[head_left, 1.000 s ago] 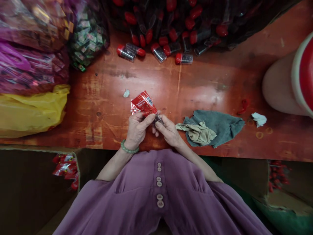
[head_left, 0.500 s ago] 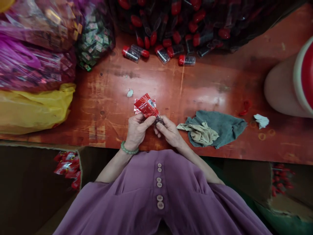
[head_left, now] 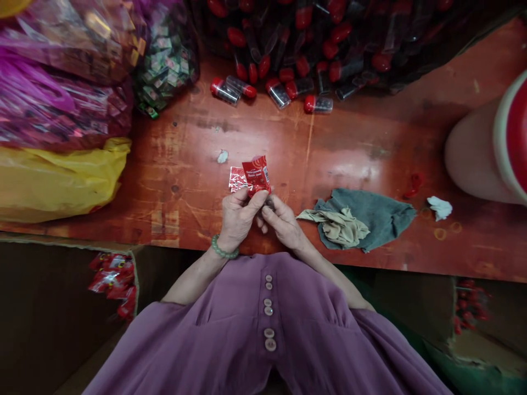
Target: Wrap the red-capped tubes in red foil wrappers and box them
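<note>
My left hand [head_left: 237,220], with a green bead bracelet on its wrist, pinches a small red printed packet [head_left: 257,173] near its lower edge. Close against it, the fingers of my right hand [head_left: 285,224] are closed around a dark, see-through tube [head_left: 269,203]. Fingers cover most of this tube, and it touches or meets the packet's bottom; I cannot tell whether it is inside. Behind the packet, a red-and-white printed piece [head_left: 236,179] lies on the table.
Clear tubes with red caps [head_left: 319,104] lie at the back before a dark pile of more. Filled bags [head_left: 164,66] and a yellow bag [head_left: 61,178] stand left. Rags [head_left: 366,214] lie right, near a white tub [head_left: 473,142]. Open cartons [head_left: 53,296] sit below the table edge.
The red packet has swung from leaning left to nearly upright, and its printing now faces me. Both hands stay together and have shifted slightly right in view.
</note>
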A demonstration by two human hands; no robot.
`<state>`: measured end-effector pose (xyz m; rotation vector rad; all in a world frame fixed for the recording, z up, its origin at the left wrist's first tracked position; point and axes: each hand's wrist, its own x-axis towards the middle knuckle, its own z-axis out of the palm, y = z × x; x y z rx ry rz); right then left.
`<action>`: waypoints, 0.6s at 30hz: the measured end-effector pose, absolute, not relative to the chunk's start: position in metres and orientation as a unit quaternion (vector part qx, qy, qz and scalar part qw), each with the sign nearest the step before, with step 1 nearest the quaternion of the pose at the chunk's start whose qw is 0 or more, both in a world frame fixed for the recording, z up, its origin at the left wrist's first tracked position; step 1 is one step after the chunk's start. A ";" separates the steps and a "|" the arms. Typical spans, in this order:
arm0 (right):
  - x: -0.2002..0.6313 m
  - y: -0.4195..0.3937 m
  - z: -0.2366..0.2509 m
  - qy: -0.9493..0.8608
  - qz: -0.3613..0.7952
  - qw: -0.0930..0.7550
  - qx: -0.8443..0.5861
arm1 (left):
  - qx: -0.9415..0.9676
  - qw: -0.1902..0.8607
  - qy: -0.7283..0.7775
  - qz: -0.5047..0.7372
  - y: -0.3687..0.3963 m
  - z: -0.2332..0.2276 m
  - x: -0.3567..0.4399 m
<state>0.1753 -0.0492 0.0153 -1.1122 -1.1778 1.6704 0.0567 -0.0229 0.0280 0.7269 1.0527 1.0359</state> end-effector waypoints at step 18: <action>0.222 -0.003 0.073 -0.723 0.368 0.314 -0.493 | 0.556 0.617 0.458 0.317 -0.029 0.023 0.032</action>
